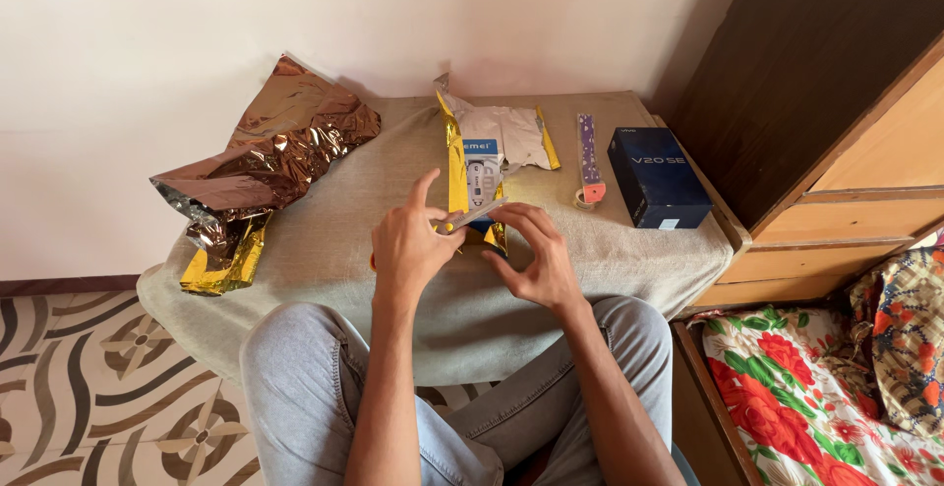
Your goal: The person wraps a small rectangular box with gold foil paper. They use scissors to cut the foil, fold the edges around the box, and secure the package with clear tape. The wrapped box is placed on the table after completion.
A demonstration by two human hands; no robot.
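- A crumpled sheet of copper and gold metallic foil wrapping (pixel 261 166) is seen at the far left of the cloth-covered low table (pixel 324 240), partly hanging over its left edge.
- The left hand (pixel 408 242) is held above the table's middle, index finger raised; a thin silvery strip, apparently tape (pixel 474 215), is pinched between thumb and fingers beside a small yellow object.
- A small box partly wrapped in gold foil paper (pixel 474 186) is located just behind both hands, standing on the table with its printed front exposed.
- The right hand (pixel 536 255) is curled, its fingertips closed on the other end of the strip, touching the gold wrap.
- A narrow purple patterned strip (pixel 588 156) is laid right of the wrapped box.
- A dark blue rectangular cardboard box (pixel 657 177) is placed near the right edge, beside a wooden cabinet (pixel 836 151).
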